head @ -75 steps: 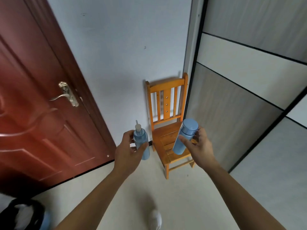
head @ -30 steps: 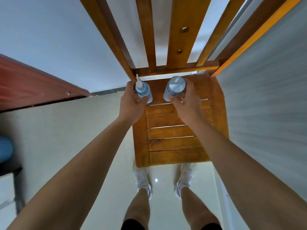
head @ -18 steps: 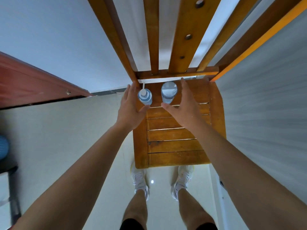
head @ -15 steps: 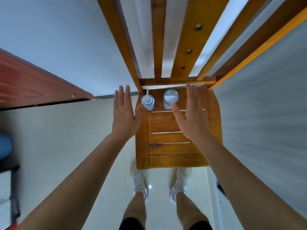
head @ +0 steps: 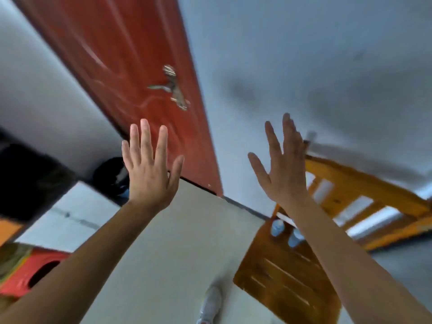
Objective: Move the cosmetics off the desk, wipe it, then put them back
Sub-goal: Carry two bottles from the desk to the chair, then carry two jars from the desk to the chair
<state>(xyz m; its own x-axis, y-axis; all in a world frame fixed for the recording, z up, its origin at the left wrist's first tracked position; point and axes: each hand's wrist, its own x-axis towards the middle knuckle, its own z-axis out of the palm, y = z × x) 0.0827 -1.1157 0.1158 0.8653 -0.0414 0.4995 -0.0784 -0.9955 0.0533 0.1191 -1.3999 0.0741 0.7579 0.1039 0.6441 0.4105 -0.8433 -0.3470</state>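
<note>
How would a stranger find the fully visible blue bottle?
Find the wooden chair at the right. At the back of its seat stand two bottles. Yours is the blue bottle nearer the red door; a forearm partly hides the other bottle.

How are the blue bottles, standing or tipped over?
Standing: the bottles sit base-down on the chair seat, tops up, though the picture is blurred.

home room, red door (head: 131,54), wooden chair (head: 287,284)
</note>
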